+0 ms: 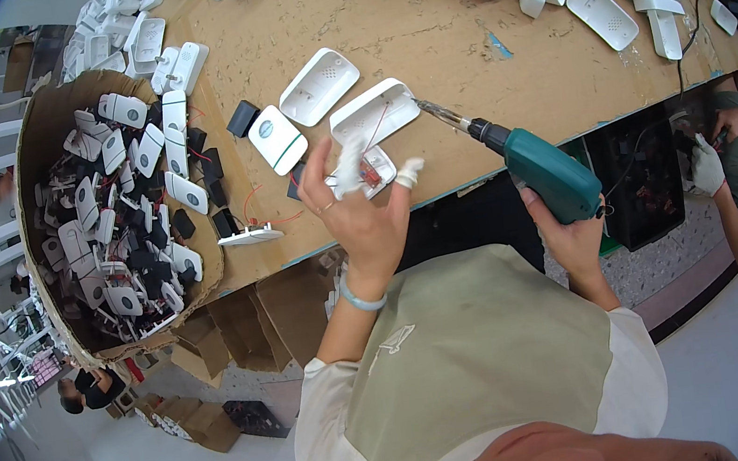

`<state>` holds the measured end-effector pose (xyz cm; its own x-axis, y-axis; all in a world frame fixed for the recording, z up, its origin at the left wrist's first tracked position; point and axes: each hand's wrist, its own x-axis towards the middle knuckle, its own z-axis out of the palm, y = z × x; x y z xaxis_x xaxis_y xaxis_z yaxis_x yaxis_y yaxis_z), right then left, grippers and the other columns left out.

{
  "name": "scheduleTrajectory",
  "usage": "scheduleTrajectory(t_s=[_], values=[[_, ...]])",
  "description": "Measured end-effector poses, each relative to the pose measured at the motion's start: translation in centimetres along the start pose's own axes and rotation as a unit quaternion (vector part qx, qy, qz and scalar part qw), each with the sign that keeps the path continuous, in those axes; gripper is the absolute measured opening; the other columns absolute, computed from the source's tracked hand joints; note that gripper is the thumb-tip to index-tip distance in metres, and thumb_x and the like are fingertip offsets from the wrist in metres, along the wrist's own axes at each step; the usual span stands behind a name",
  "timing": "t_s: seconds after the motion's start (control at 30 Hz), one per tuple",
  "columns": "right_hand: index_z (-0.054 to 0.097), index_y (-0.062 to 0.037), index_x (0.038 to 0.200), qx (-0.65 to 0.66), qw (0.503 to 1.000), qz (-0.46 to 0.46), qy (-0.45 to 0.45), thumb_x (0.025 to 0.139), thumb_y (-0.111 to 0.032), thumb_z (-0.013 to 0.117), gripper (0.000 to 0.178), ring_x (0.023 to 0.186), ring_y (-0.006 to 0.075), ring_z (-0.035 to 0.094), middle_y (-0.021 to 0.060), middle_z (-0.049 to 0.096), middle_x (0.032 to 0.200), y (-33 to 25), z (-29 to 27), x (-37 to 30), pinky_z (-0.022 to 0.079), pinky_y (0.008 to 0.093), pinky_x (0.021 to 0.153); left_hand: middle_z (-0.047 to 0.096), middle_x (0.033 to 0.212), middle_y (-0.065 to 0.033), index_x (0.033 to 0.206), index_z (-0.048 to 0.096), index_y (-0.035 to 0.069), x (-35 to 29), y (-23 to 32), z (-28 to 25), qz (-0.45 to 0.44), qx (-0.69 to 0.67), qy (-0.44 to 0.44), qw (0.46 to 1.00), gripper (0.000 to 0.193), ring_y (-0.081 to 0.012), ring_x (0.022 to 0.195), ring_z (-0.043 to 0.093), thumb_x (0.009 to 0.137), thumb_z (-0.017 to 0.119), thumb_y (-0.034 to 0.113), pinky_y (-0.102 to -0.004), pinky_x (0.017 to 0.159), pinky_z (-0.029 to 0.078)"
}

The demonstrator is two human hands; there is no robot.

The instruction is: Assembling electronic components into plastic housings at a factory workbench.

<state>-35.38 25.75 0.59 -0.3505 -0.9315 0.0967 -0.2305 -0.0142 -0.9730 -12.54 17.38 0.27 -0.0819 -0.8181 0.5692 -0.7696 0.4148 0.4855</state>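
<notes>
- L hand (363, 231): fingers spread, thumb apart from fingertips, white wraps on tips; at white plastic housing (385, 164) w/ red circuit board (370, 175) nr table's front edge. Contact: can't tell.
- R hand (568, 240): clamped on teal power screwdriver (551, 172), hard plastic body, blk collar; slim metal bit (444, 114) angled up-left to R end of open shell (372, 115). Touch unclear.
- Open shell: white, smooth, rounded oblong tray.
- Second shell (320, 86): same form, dotted grille in base.
- Closed unit (275, 138): white, rounded rect., round button; nr blk block (242, 118).
- Table (447, 50): brown, scuffed, flaking top.
- Carton (77, 97): corrugated cardboard, ragged rim; heaped w/ white/blk units (149, 149).
- Qty: screwdriver 1, circuit board 1, centre open shells 2; carton units, shell pile (601, 16) far R: too many to count.
</notes>
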Motion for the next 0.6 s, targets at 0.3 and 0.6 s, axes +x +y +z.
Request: scheduleTrajectory(t_s=[0.3, 0.6], values=[[0.066, 0.0018, 0.097, 0.022, 0.999, 0.035, 0.016, 0.083, 0.001, 0.077, 0.017, 0.077, 0.0093, 0.058, 0.0027, 0.065, 0.088, -0.3, 0.5, 0.1, 0.047, 0.0233, 0.071, 0.072, 0.1, -0.0067, 0.112, 0.071, -0.001, -0.7, 0.0, 0.9, 0.018, 0.075, -0.06, 0.995, 0.036, -0.0231, 0.091, 0.06, 0.08, 0.08, 0.01, -0.0378, 0.076, 0.041], [0.067, 0.002, 0.097, 0.008, 0.999, 0.046, -0.003, 0.083, 0.001, 0.077, 0.017, 0.08, 0.0086, 0.058, 0.0025, 0.064, 0.089, -0.3, 0.0, 0.2, 0.047, 0.0236, 0.072, 0.061, 0.095, -0.0136, 0.101, 0.071, -0.001, 1.9, 0.3, 2.0, 0.02, 0.1, -0.079, 0.992, 0.02, -0.0324, 0.091, 0.053, 0.081, 0.067, 0.001, -0.0425, 0.08, 0.042]])
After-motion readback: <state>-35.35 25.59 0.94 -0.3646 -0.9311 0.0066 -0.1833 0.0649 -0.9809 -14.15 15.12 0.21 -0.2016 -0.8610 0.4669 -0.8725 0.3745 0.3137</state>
